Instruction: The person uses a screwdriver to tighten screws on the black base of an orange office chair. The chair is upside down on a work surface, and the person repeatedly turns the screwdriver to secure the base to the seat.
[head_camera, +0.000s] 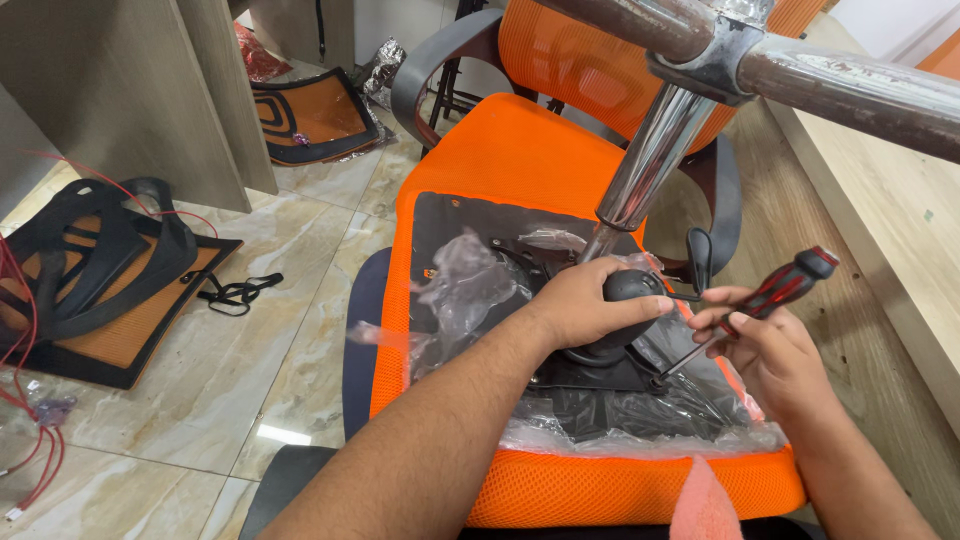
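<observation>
Black metal chair mechanism (600, 370) lies on upturned orange mesh seat (520, 160); our left hand (585, 305) cups its black knob (632, 288), right hand (755, 345) pinches red-black screwdriver (745, 310), shaft slanting down-left onto plate.

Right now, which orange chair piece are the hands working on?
The upside-down orange seat in the middle, with the black metal plate and crinkly plastic on it. The other orange mesh pieces lie on the floor to the left, untouched.
</observation>
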